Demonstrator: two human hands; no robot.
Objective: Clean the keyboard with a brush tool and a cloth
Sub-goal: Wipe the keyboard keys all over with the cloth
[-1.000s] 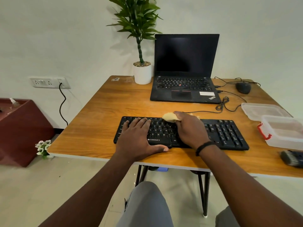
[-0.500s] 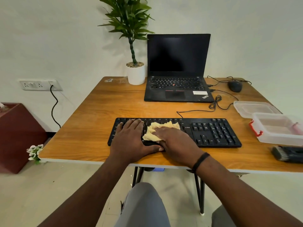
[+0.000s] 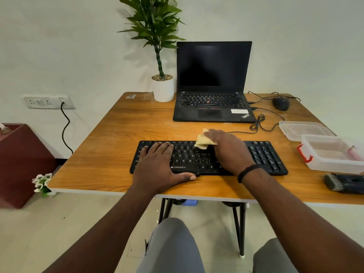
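Note:
A black keyboard (image 3: 264, 156) lies near the front edge of the wooden table (image 3: 122, 138). My left hand (image 3: 159, 164) lies flat on its left half, fingers straight, thumb along the front edge. My right hand (image 3: 228, 150) presses a crumpled yellow cloth (image 3: 202, 143) against the keys at the keyboard's upper middle, fingers curled round the cloth. A dark brush tool (image 3: 342, 183) lies on the table at the far right, apart from both hands.
An open black laptop (image 3: 212, 83) stands behind the keyboard, a white plant pot (image 3: 163, 89) to its left, a mouse (image 3: 280, 103) and cables to its right. Two clear plastic containers (image 3: 332, 154) sit at the right. A dark red box (image 3: 21, 162) stands on the floor left.
My right hand swept the cloth left toward the left hand, then back right and up to the keyboard's top row. The left hand stayed in place on the keys.

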